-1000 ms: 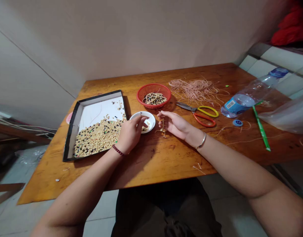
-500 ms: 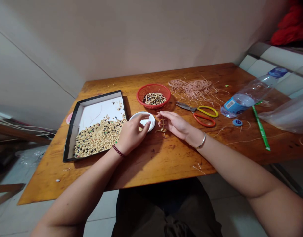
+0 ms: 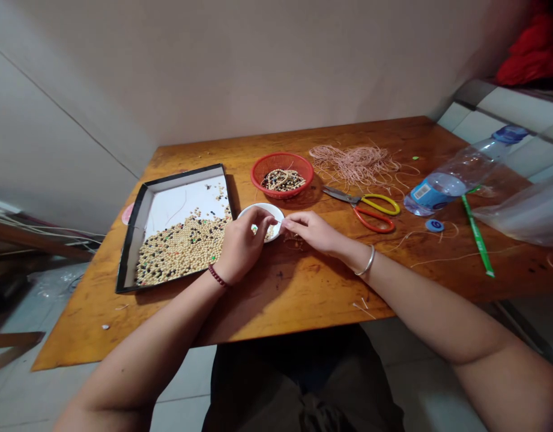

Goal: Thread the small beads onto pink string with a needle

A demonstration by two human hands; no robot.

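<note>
Over the near side of a small white dish [image 3: 278,212], my left hand [image 3: 242,246] is closed in a pinch. My right hand [image 3: 316,231] meets it from the right, thumb and forefinger pressed together. A thin pale thread [image 3: 278,221] shows between the two sets of fingertips, held at both ends. Whether a bead is on it there is too small to tell. Beneath my right fingers hangs a string of beads [image 3: 294,241], partly hidden by the hand. Some loose beads [image 3: 271,231] lie in the dish, which my left hand partly covers.
On the left stands a black-edged tray [image 3: 123,255] of tan, black and green beads. Behind the dish is a red basket [image 3: 281,157] of strung beads. Rightward lie pink cord [image 3: 355,162], scissors [image 3: 376,225], a bottle [image 3: 442,183], a blue cap [image 3: 434,225] and a green strip [image 3: 478,240].
My hands have come together over the dish. My left fingers have closed into a pinch, and my right hand has turned palm down and lowered, with the thread now stretched between them.
</note>
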